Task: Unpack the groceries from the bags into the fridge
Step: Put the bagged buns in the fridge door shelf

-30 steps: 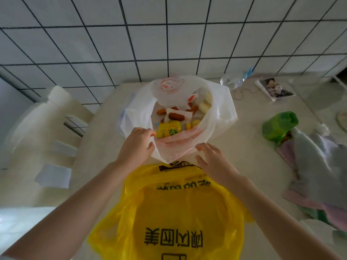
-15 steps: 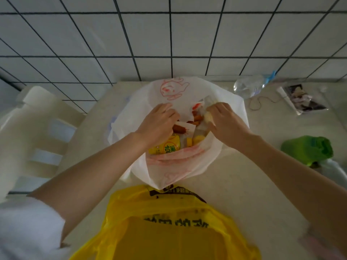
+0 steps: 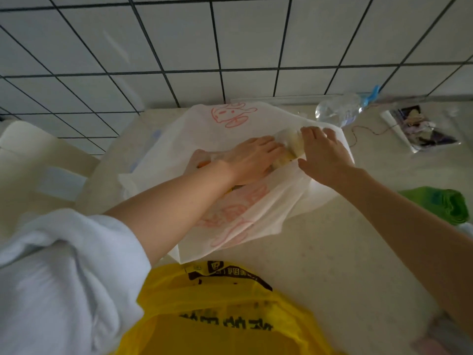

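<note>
both hands, my left hand [image 3: 252, 160] and right hand [image 3: 325, 155], are reaching into the white bag [image 3: 230, 216], fingers closing round a pale food packet [image 3: 289, 143]; next i'm probably lifting it out for the fridge.

white bag [image 3: 231, 221] | open, slumped on table | yellow bag [image 3: 230, 316] nearer

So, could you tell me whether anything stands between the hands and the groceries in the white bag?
Nothing visible does. The left hand is already inside the white bag, and the right hand lies on a pale wrapped item at the bag's mouth. The fridge is out of view.
</note>
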Tool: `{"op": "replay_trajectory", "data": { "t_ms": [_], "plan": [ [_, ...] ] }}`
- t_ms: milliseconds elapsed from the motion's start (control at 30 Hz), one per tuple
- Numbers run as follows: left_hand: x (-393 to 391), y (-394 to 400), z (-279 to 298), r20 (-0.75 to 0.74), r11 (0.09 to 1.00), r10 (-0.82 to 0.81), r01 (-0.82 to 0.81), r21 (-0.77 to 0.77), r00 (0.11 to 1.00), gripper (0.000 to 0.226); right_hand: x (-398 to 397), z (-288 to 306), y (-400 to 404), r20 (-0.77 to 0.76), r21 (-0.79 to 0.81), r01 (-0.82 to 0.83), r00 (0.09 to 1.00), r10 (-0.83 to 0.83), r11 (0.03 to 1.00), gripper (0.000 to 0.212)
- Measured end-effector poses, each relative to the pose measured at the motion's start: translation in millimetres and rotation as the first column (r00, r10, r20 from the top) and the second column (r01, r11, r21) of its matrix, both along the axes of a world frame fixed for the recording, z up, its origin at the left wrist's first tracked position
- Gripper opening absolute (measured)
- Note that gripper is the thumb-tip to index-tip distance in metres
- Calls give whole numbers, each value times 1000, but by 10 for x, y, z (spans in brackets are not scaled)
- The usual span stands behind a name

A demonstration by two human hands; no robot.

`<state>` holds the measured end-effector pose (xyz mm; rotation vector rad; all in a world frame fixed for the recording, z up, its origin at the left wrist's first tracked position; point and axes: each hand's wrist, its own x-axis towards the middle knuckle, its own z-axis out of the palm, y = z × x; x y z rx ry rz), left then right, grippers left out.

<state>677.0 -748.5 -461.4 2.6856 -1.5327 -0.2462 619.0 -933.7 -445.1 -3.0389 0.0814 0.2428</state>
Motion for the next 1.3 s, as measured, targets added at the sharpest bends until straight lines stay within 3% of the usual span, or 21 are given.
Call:
{"op": "replay_trajectory", "data": {
  "t_ms": [267,433,633,767,900,1033,1133,1300],
  "plan": [
    [76,-146,-267,41,994,-25,20,111,999,51,46,-105,-71,36,33,20,999,-21,999,65],
    [123,-157,-274,37,997,-16,19,-72,999,33,105,-149,-8,58,9,105,993,-105,994,61],
    [103,-28,-267,103,989,26,-10,-148,994,18,-76,-194,-68,134,-24,25,991,-22,999,49],
    [-2,163,-212,38,949,84,-68,-309,996,20,-188,-263,-128,171,167,2,985,-31,986,52],
    [-199,468,-54,-9,884,157,-144,-444,988,26,-334,-291,-104,238,384,-41,970,-56,922,44],
    [-320,758,60,-112,808,317,-330,-488,942,20,-476,-189,16,352,425,-108,934,-54,899,42],
    [-523,936,213,-246,678,412,-475,-561,877,19,-560,-14,168,337,536,-80,933,-127,840,45],
    [-1088,1144,528,-499,433,530,-725,-536,685,20,-837,386,511,286,776,-64,923,-259,628,47]
  ]
}}
